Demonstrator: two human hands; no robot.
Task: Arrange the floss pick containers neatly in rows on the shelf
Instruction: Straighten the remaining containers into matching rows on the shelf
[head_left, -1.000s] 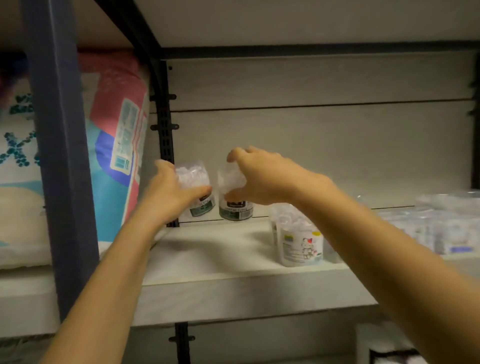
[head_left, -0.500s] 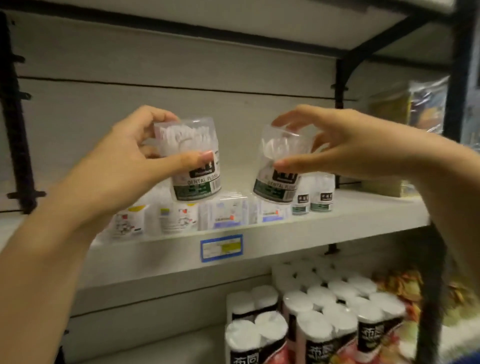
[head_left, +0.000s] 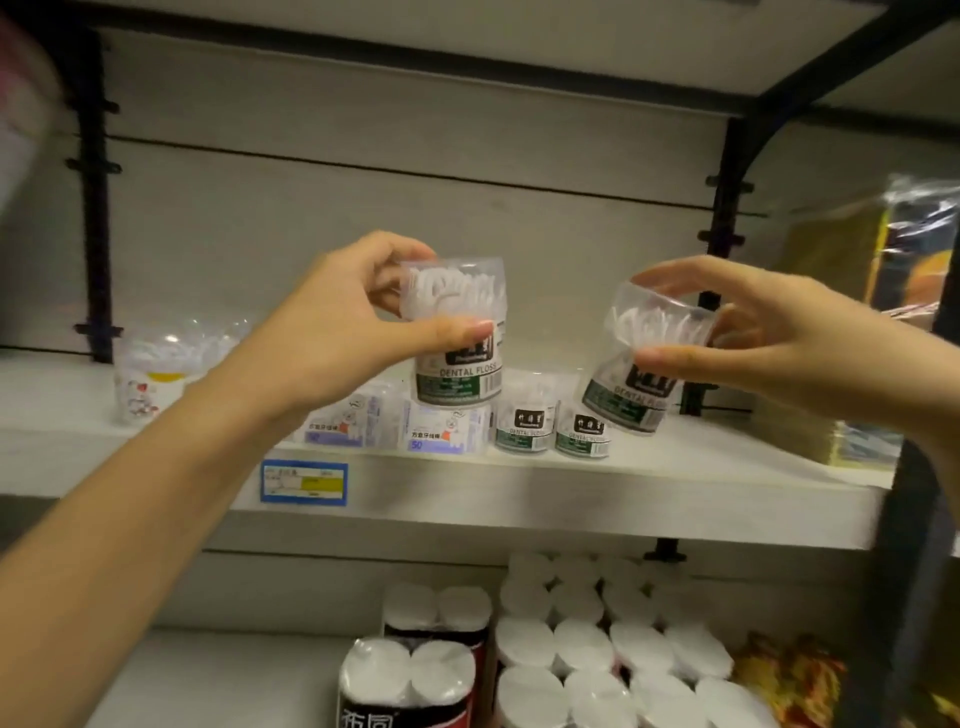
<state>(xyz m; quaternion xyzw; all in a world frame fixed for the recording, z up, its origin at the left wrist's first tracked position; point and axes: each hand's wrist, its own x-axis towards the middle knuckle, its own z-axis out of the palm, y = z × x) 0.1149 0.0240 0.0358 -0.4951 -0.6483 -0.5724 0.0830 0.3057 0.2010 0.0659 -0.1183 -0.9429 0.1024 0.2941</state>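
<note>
Placement is the step in hand, judging by how things are lying. The left hand (head_left: 332, 338) is gripping a clear plastic floss pick tub with a green "DENTAL FLOSS" label (head_left: 457, 332), thumb across the front and fingers curled round the back, holding it upright above the white shelf (head_left: 519, 499). The right hand (head_left: 769, 332) is pinching a second matching green-labelled tub (head_left: 644, 358) by its clear upper half, tilted with its base leaning toward two identical small tubs (head_left: 550, 426) already standing side by side at the shelf's front edge. Left of those are lying two flat clear boxes with purple print (head_left: 395, 423), and further left a clear cup-shaped tub with a yellow mark (head_left: 150, 379) is standing apart.

To do this well, the tilted tub is probably needing to be levelled before going down just beside the standing pair, label forward, without knocking them. The left tub would likely be following into the same row or directly behind. Both grips are sitting high, so lowering gently should be keeping the bases flat.
</note>
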